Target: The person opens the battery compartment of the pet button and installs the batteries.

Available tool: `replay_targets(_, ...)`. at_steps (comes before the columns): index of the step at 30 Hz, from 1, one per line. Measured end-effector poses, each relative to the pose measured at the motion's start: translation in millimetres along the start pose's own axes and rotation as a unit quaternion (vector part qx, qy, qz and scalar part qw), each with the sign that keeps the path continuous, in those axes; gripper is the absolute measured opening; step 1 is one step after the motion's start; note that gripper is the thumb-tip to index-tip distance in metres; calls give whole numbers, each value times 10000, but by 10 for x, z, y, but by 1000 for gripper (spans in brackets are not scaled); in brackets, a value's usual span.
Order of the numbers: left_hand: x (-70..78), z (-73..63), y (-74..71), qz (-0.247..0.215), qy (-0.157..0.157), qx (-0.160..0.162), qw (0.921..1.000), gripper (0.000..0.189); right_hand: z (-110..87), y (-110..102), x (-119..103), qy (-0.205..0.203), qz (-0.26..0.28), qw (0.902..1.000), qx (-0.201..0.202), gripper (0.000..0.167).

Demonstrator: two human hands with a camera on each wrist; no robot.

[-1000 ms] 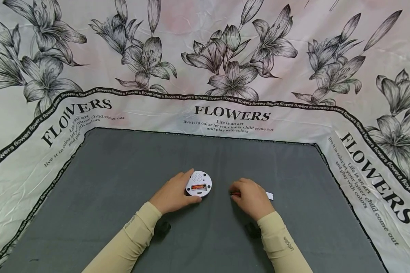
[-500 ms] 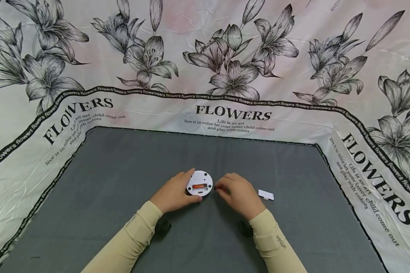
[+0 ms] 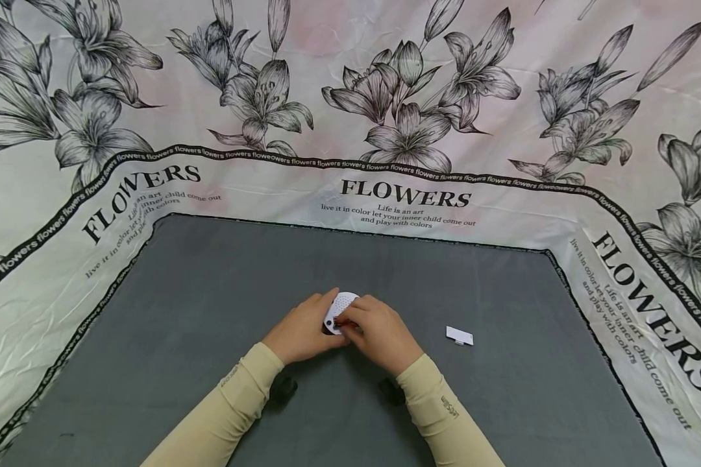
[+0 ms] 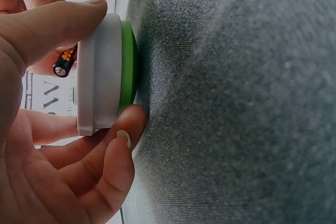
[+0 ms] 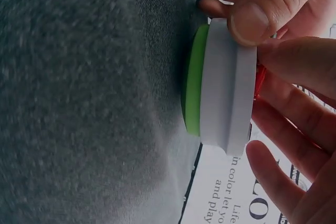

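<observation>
A round white device (image 3: 343,302) with a perforated back facing up is on the grey cloth; its green face (image 4: 127,66) is turned down. My left hand (image 3: 300,331) grips the device by its rim, thumb on one side and fingers on the other. Over the back of the device, my right hand (image 3: 381,332) pinches a small battery at the open battery compartment. The dark, orange-marked end of that battery (image 4: 65,62) sticks out in the left wrist view, tilted. My right fingers hide most of the compartment.
A small white battery cover (image 3: 459,335) lies on the grey cloth (image 3: 502,389), right of the hands. Dark objects (image 3: 283,391) show under both wrists. A flower-printed border (image 3: 409,214) frames the grey area.
My right hand has moved left with the battery, from beside the cover to over the device. The cover now shows fully. My left hand keeps its grip on the device.
</observation>
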State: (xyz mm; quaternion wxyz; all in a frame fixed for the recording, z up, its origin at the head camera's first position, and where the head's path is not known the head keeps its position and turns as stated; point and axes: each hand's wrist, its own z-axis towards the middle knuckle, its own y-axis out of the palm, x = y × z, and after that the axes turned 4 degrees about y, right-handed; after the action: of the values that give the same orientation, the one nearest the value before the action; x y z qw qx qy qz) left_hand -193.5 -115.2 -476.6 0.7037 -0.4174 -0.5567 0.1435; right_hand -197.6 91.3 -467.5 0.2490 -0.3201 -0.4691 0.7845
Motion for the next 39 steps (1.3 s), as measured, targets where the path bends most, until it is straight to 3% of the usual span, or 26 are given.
replay_targets(6, 4, 20, 6, 87, 27, 12, 10000, 94, -14, 13, 9, 107, -131, 9998, 67, 12)
replay_targets(14, -9, 14, 2, 223, 76, 26, 9997, 89, 26, 136, -89, 263, -125, 9980, 565, 8)
replay_targets(23, -7, 31, 13, 276, 96, 15, 9996, 91, 37, 128, -163, 1230, 584, 9904, 247, 9)
replay_targets(28, 9, 41, 11, 240, 166, 37, 9996, 91, 47, 93, -161, 1488, 800, 9855, 176, 12)
replay_targets(34, 34, 29, 14, 250, 132, 86, 9996, 90, 53, 68, -169, 1903, 1248, 9736, 145, 20)
replay_targets(39, 62, 38, 25, 135, 127, 67, 9998, 92, 49, 47, -171, 2265, 1317, 9650, 137, 21)
